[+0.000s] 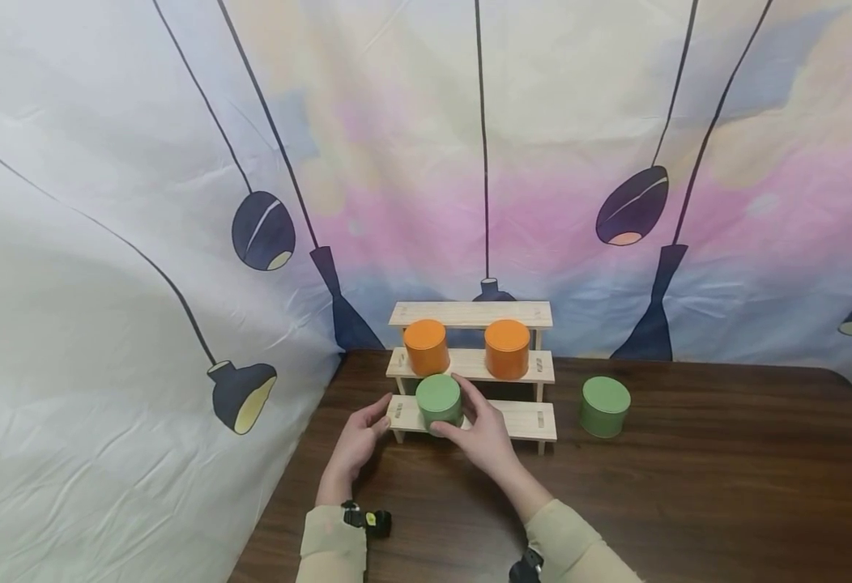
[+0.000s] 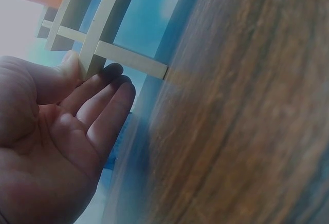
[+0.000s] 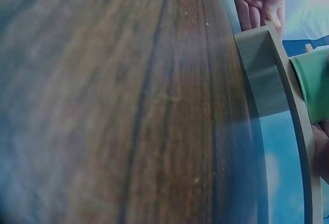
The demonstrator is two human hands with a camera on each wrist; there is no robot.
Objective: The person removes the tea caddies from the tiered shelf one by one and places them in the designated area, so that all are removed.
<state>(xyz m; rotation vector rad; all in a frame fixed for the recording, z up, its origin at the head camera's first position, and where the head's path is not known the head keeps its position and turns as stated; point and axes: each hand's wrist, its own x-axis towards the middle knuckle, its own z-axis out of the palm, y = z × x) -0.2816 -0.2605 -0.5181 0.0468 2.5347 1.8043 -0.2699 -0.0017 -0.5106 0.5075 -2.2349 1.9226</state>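
A three-tier wooden stand (image 1: 517,419) is at the back of the table. My left hand (image 1: 356,441) pinches the left end of its lowest tier between thumb and fingers, as the left wrist view shows on the plank (image 2: 92,54). With thumb and fingers on either side, my right hand (image 1: 486,433) holds a round green tin (image 1: 439,395) on that same tier, left of its middle. In the right wrist view, the green tin (image 3: 312,85) appears at the right edge, touching or very near the plank; the frame edge cuts off much of the right hand (image 3: 322,149).
Two orange tins, one left (image 1: 426,348) and one right (image 1: 507,350), sit on the middle tier. Another green tin (image 1: 605,406) stands on the dark wooden table (image 1: 725,470) right of the stand. A printed cloth (image 1: 426,178) hangs behind and to the left.
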